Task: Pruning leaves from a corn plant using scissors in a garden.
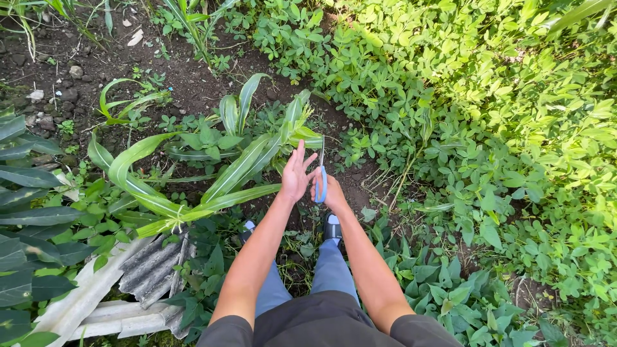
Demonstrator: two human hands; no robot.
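- Standing in a garden plot, the person is looking down at both arms stretched out ahead over dark soil (193, 83).
- Right hand (333, 189) is gripping a blue-handled tool (321, 183); fingers are curling round the blue loop, so clenched on it.
- Tool looks like scissors or small shears: a thin metal part is sticking up above the blue handle. Blade detail is too small to confirm.
- Left hand (295, 173) is holding nothing; palm is flat, fingers are spreading and pointing up and away.
- Blue handle is sitting between the two hands, just beside the left palm's edge. Cannot tell whether the left hand is touching it.
- Young corn plant (238, 164) is lying just left of the left hand, its long striped leaves fanning out left and upward. The nearest leaf tips are passing right behind the left fingers; contact is unclear.
- Both hands are hovering above bare soil at the plant's right side.
- Black shoes (331, 226) and blue trouser legs (331, 270) are showing below the hands, straight under the wrists.
- Grey corrugated sheets (151, 270) are lying bottom left, well apart from the hands.
- Dense low green weeds (488, 115) are covering the whole right side, near the right forearm.
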